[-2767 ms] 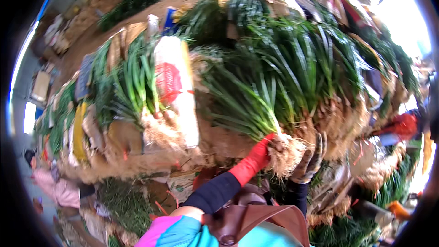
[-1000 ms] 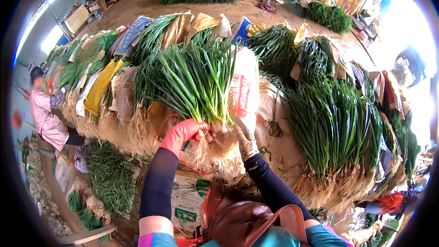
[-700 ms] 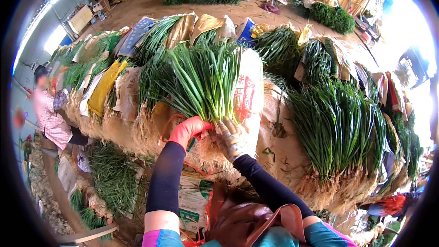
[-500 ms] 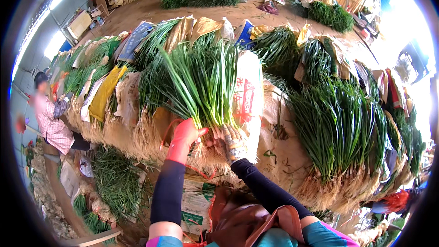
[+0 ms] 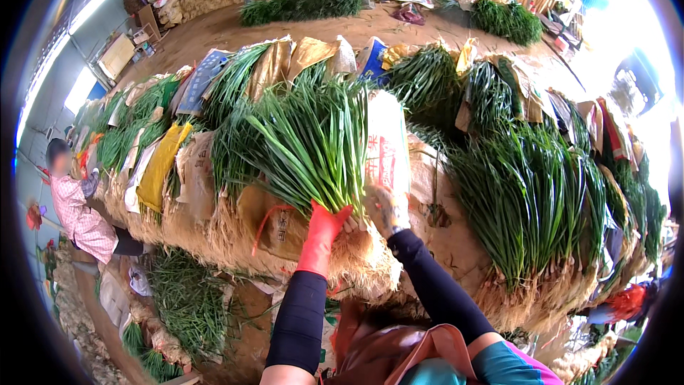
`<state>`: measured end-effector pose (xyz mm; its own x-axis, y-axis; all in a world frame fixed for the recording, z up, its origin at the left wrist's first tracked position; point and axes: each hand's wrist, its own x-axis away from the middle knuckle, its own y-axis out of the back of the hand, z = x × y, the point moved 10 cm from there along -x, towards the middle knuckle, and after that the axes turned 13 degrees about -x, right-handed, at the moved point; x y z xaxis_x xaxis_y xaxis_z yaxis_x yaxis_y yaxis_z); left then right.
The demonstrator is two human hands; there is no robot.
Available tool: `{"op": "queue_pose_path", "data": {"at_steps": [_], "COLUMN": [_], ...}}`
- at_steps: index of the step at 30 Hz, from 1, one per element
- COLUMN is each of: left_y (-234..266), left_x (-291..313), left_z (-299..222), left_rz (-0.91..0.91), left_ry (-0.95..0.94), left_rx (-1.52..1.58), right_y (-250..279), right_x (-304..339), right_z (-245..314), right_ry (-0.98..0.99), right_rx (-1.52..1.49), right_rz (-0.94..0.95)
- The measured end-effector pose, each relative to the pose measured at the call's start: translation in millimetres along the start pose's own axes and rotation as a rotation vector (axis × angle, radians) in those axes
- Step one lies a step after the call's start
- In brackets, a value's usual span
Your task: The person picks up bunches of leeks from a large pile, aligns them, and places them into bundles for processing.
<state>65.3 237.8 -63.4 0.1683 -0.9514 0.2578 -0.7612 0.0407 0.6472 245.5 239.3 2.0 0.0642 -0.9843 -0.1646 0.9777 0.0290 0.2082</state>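
A thick bunch of green onions (image 5: pixel 313 146) lies across the pile with its leaves pointing away from me. My left hand (image 5: pixel 325 232), in a red glove, is closed around its pale stems just above the shaggy roots (image 5: pixel 363 260). At the bunch's right side is my right hand (image 5: pixel 387 210), in a patterned, soiled glove. It is against or very close to the stems; its fingers are smeared by motion. A white sack with red print (image 5: pixel 388 128) lies under and to the right of the bunch.
More green onions (image 5: pixel 527 199) are heaped at the right, roots toward me. Sacks, one yellow (image 5: pixel 162 167), drape the long row. Loose leaves (image 5: pixel 187 292) litter the lower left floor. A person in a pink checked smock (image 5: pixel 78 210) stands at the left end.
My left hand has moved right and slightly nearer, its grip now covering the stems. The right hand has shifted right, from the front of the stems to their side. The roots bunch together more.
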Motion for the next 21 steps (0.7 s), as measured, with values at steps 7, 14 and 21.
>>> {"op": "queue_pose_path", "data": {"at_steps": [7, 14, 21], "left_y": [-20.4, 2.2, -19.4], "left_x": [-17.1, 6.8, -10.9], "left_z": [40.8, -5.5, 40.8], "left_rz": [-0.161, 0.001, -0.156], "left_ry": [-0.126, -0.185, -0.015], "left_rx": [0.203, 0.388, 0.038], "right_y": [-50.9, -61.3, -76.6], "right_x": [-96.9, -42.0, -43.6], "right_z": [-19.4, -49.2, -49.9], "right_ry": [-0.202, -0.478, -0.62], "right_rx": [0.053, -0.675, -0.536], "right_rz": [-0.06, -0.059, 0.254]}}
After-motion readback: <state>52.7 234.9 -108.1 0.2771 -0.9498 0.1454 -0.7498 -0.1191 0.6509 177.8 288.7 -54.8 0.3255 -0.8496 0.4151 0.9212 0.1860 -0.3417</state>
